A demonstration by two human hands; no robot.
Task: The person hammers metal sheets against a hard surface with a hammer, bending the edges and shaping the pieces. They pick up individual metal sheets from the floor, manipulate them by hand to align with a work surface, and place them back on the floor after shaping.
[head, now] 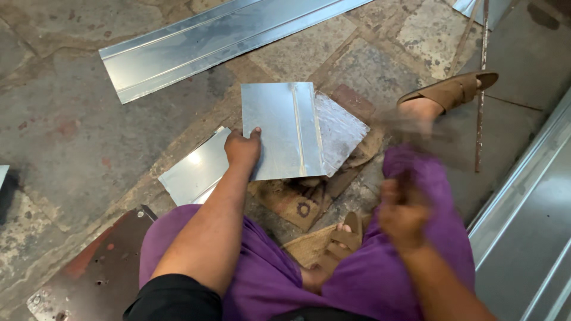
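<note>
I sit on the floor in purple trousers. My left hand (pixel 242 148) grips the left edge of a square galvanised metal sheet (pixel 284 131) that has a raised seam down it. That sheet lies over a crinkled silvery sheet (pixel 340 132) and a shiny one (pixel 195 171) to its left. My right hand (pixel 403 215) is blurred above my right knee, its fingers curled; whether it holds anything I cannot tell.
A long folded metal strip (pixel 202 47) lies on the stone floor ahead. Burlap sacking (pixel 292 202) sits under the sheets. My sandalled feet (pixel 447 94) (pixel 343 238) rest nearby. A thin rusty rod (pixel 480 89) lies at right, a large metal panel (pixel 529 238) beside it, a dark rusty plate (pixel 101 267) at left.
</note>
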